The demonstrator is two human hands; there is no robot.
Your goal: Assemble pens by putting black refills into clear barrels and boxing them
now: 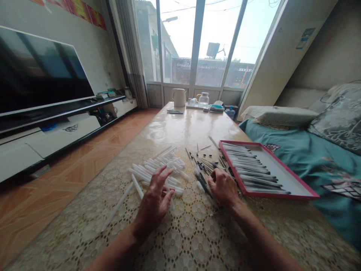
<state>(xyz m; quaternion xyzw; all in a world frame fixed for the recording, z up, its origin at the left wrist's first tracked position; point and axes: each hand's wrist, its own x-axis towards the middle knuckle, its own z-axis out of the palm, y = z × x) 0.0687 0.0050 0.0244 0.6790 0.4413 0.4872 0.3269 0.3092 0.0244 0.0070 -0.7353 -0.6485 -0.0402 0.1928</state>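
Observation:
My left hand (156, 198) lies open with fingers spread on the near edge of a pile of white plastic pen tubes (160, 166) on the lace-covered table (186, 233). My right hand (223, 185) is curled closed over a heap of thin dark pen refills (203, 165); what its fingers hold is hidden. To the right of that hand lies a shallow red-rimmed tray (293, 177) with several assembled pens (254, 169) laid in a row.
A white jug (179, 97), a glass jar (203, 99) and small items stand at the table's far end by the window. A teal-covered sofa (310, 158) with cushions runs along the right. A television (36, 71) on a low cabinet is at the left.

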